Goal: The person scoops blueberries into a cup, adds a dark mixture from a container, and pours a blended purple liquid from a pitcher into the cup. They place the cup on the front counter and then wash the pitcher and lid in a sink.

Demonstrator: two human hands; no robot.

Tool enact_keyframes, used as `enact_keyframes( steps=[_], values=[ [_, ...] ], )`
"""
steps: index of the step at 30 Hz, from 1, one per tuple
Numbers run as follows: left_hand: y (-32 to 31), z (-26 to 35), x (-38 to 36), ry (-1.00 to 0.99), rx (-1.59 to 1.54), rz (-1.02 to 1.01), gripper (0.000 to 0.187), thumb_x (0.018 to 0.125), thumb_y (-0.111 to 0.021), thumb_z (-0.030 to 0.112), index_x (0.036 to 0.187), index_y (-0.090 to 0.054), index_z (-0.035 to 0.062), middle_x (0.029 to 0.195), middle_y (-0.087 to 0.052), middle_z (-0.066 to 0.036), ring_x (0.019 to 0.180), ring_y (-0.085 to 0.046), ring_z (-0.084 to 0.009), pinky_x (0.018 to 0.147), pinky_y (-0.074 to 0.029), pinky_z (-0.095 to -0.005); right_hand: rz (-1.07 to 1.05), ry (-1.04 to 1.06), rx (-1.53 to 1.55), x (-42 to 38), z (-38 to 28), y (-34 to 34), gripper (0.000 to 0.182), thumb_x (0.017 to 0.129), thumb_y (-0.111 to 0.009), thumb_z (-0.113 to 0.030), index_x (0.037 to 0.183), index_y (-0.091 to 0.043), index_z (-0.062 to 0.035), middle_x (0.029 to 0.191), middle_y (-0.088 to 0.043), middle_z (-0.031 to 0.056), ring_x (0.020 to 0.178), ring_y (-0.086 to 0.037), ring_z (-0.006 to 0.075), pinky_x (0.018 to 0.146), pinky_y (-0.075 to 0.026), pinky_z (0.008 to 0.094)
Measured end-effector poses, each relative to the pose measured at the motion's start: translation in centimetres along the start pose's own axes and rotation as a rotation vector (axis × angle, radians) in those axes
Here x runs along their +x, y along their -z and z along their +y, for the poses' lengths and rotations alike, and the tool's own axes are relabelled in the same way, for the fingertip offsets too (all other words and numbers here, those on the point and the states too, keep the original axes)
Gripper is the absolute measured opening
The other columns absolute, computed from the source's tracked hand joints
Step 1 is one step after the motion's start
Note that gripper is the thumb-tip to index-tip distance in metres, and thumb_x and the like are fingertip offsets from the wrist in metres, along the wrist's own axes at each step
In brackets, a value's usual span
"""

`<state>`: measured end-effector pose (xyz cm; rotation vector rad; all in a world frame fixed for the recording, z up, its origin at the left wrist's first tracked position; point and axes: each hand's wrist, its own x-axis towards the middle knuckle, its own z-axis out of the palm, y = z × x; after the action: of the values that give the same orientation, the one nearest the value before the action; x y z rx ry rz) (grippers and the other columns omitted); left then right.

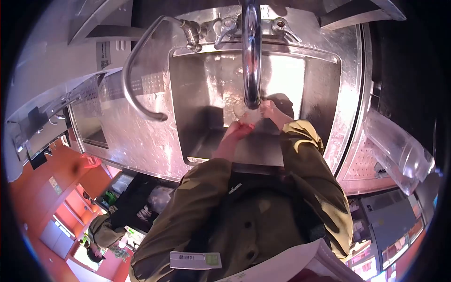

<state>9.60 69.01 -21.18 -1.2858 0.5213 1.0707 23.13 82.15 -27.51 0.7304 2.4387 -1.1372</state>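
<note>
Both my hands are inside the steel sink, under the mouth of the curved chrome faucet. My left hand is closed at the lower left edge of a pale, translucent round-looking thing. From the right, my right hand grips the same thing with bent fingers. The faucet tip and the bright glare partly hide it, so I cannot make out its kind. Wet-looking shine covers the sink floor around it.
A bent metal spout arches over the left counter, beside tap handles on the back ledge. Clear plastic containers stand at the right. Behind me on the lower left, another person is near a dark counter.
</note>
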Motion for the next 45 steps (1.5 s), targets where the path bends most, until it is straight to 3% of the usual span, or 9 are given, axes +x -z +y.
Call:
enact_keyframes(
  steps=[8,13,16,19,21,26,29,42,45],
  values=[
    [1.1,1.8,-0.8,-0.123,-0.033,0.102,0.034,0.084,-0.028,0.01,0.114,-0.04,0.0013,0.099,-0.048,-0.015,0.083,-0.046,-0.0248,0.072,-0.04,-0.0363,-0.103,0.032,0.359,3.9,1.7,-2.1,0.036,0.072,-0.051,-0.015,0.107,-0.048,-0.0048,0.106,-0.053,0.0154,0.104,-0.048,0.0287,0.087,-0.04,0.0348],
    [1.4,2.9,-1.3,-0.332,0.021,0.284,0.031,0.087,-0.025,0.012,0.112,-0.04,0.0006,0.102,-0.048,-0.02,0.086,-0.047,-0.0287,0.073,-0.042,-0.0396,0.149,-0.141,0.115,2.7,0.2,-0.5,0.03,0.071,-0.053,-0.014,0.099,-0.053,-0.0044,0.103,-0.054,0.0152,0.098,-0.052,0.0305,0.083,-0.043,0.0373],
    [2.1,4.0,-1.4,-0.387,0.187,0.334,0.023,0.088,-0.033,0.014,0.106,-0.045,0.0079,0.09,-0.053,-0.009,0.07,-0.051,-0.0167,0.057,-0.045,-0.028,0.244,-0.202,-0.047,2.9,0.7,-1.5,0.017,0.072,-0.052,-0.012,0.087,-0.058,-0.0049,0.104,-0.054,0.0159,0.097,-0.052,0.0319,0.08,-0.044,0.0378],
    [3.5,5.6,-0.7,-0.686,0.616,0.273,0.016,0.084,-0.047,0.015,0.099,-0.048,0.011,0.083,-0.055,-0.004,0.062,-0.05,-0.0135,0.049,-0.043,-0.0252,0.396,-0.103,-0.145,1.7,1.0,-3.1,0.011,0.074,-0.05,-0.012,0.077,-0.06,-0.0061,0.103,-0.053,0.0179,0.094,-0.053,0.0326,0.078,-0.045,0.0375],
    [4.1,5.6,0.6,-1.332,1.399,0.821,0.017,0.078,-0.055,0.02,0.093,-0.056,0.0134,0.087,-0.06,-0.005,0.074,-0.059,-0.0205,0.065,-0.047,-0.0309,0.424,-0.049,-0.257,-0.3,0.7,-3.4,0.013,0.074,-0.048,-0.012,0.075,-0.06,-0.0053,0.102,-0.052,0.0198,0.09,-0.053,0.0338,0.077,-0.045,0.0383],
    [-0.3,2.9,-3.8,-1.265,1.634,1.048,0.029,0.073,-0.061,0.023,0.099,-0.054,0.0121,0.097,-0.056,-0.016,0.091,-0.054,-0.0329,0.077,-0.043,-0.041,0.141,-0.1,0.116,-3.3,-2.9,-2.6,0.025,0.07,-0.053,-0.012,0.091,-0.052,0.0015,0.102,-0.049,0.0252,0.093,-0.051,0.0359,0.079,-0.045,0.0397],
    [-1.3,1.6,-5.7,-1.394,1.715,1.018,0.039,0.071,-0.062,0.022,0.105,-0.048,0.0098,0.099,-0.054,-0.018,0.092,-0.053,-0.0351,0.078,-0.042,-0.0427,0.22,-0.273,0.341,-6.8,-10.8,5.3,0.058,0.06,-0.064,-0.013,0.109,-0.038,0.0032,0.101,-0.049,0.0262,0.093,-0.051,0.0376,0.079,-0.045,0.0414],
    [-4.1,-5.2,-6.8,-1.715,2.145,0.379,0.054,0.066,-0.064,0.008,0.113,-0.039,0.0046,0.098,-0.053,-0.019,0.088,-0.051,-0.0366,0.075,-0.042,-0.0425,0.323,-0.686,0.267,-8.2,-11.1,10.1,0.058,0.074,-0.056,-0.031,0.11,-0.034,0.0081,0.087,-0.058,0.0221,0.078,-0.057,0.0376,0.07,-0.047,0.0419],
    [-6.5,-9.0,-6.0,-1.609,2.208,0.295,0.056,0.065,-0.065,0.01,0.115,-0.041,0.0019,0.094,-0.053,-0.02,0.087,-0.05,-0.0365,0.077,-0.042,-0.0411,0.742,-0.537,0.198,-9.4,-9.6,15.0,0.055,0.075,-0.058,-0.034,0.106,-0.04,0.0071,0.093,-0.057,0.0213,0.082,-0.056,0.0369,0.072,-0.046,0.04]
  ],
)
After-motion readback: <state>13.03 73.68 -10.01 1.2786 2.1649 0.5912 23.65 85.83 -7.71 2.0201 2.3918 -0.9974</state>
